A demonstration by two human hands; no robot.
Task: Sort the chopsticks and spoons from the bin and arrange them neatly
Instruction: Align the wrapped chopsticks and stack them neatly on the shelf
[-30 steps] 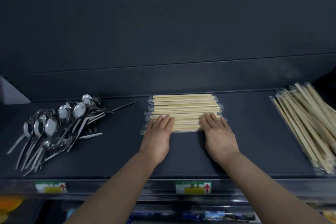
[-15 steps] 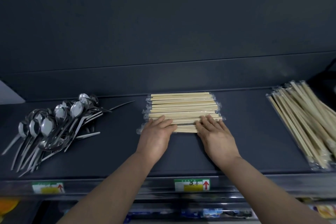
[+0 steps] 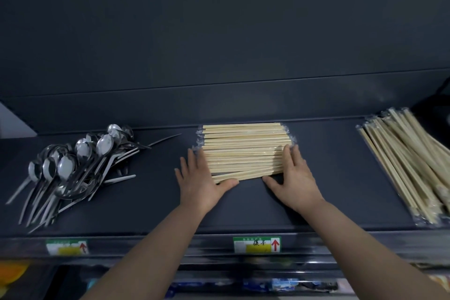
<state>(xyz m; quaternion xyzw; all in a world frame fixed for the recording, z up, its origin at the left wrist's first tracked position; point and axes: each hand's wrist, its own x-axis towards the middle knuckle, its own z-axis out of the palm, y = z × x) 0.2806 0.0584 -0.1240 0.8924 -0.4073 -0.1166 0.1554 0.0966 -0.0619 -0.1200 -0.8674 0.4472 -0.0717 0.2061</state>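
Observation:
A flat row of wrapped wooden chopsticks (image 3: pixel 243 148) lies crosswise in the middle of the dark shelf (image 3: pixel 341 178). My left hand (image 3: pixel 202 180) lies flat against the row's left end, thumb along its near edge. My right hand (image 3: pixel 294 178) presses flat on the right end, fingers over the tips. Both hands have their fingers spread and hold nothing. The nearest chopsticks sit slightly askew. A heap of metal spoons (image 3: pixel 70 170) lies at the left. A second pile of wrapped chopsticks (image 3: pixel 409 165) lies lengthwise at the right.
The shelf has a dark back wall and a front lip with two price labels (image 3: pixel 257 244), (image 3: pixel 67 246). Below the lip, packaged goods show on a lower shelf (image 3: pixel 280 285). Bare shelf surface lies between the three piles.
Both hands slid apart from the near edge of the row to its two ends. The nearest chopsticks have shifted slightly askew.

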